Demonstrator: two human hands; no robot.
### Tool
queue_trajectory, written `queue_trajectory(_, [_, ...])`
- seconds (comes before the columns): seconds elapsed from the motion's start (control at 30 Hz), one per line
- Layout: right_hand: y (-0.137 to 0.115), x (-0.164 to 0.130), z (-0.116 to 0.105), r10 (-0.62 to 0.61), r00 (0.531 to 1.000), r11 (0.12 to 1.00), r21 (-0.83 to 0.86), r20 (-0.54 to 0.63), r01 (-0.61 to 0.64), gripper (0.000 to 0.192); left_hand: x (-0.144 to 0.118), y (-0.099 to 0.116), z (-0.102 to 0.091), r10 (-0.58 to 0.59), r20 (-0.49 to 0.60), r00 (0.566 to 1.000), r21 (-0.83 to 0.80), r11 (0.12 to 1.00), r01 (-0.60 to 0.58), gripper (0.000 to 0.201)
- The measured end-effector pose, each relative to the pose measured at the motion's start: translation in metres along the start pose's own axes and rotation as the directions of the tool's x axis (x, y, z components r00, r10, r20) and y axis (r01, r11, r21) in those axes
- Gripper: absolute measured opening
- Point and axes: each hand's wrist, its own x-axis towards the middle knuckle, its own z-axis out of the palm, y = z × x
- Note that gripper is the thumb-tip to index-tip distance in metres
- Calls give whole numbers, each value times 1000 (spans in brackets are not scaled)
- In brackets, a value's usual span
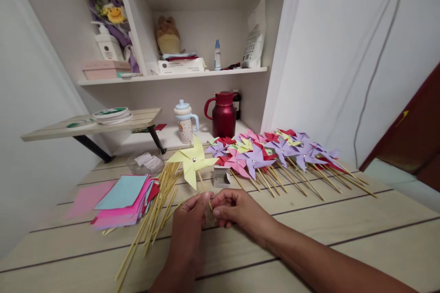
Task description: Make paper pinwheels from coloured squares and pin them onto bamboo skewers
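A pale yellow paper pinwheel [191, 163] with a shiny pin at its centre stands nearly upright on a thin wooden stick. Low on that stick, my left hand [193, 210] and my right hand [229, 207] pinch it side by side with closed fingers. Just behind the hands sits a small open grey box [222, 176]; its contents are hidden. Left of my left hand lies a loose bundle of bare wooden sticks [156, 213]. Beyond my right hand, many finished pinwheels [256, 160] in purple, pink, red and yellow lie heaped, their sticks pointing toward me.
Coloured paper squares [122, 192] are stacked at the left, near a clear container [146, 163]. A small raised stand [137, 118] holds round lids. A red thermos jug [224, 116] and a patterned cup [185, 123] stand at the back, under a shelf [172, 76].
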Motion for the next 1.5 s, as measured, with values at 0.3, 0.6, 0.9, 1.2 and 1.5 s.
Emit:
queue_trajectory(0.3, [6,7,3,-24,996,1000,-8,-85,23,40,2,1,0,-32,93,995,62,998,26,32])
queue_trajectory(0.6, [-15,8,-8,-104,982,995,-29,-159,100,37,6,-9,-2,139,79,987,251,955,-155,47])
queue_trajectory(0.9, [-55,3,-39,-157,946,982,-149,-285,118,17,17,-16,-5,245,4,970,389,893,-227,79])
queue_trajectory(1.2, [-60,-47,-119,-219,864,859,-509,-453,-49,8,22,-21,-9,259,15,966,459,856,-237,69])
queue_trajectory(1.5, [-65,-108,-194,-271,716,539,-717,-644,-442,9,20,-20,-7,259,28,966,467,851,-241,69])
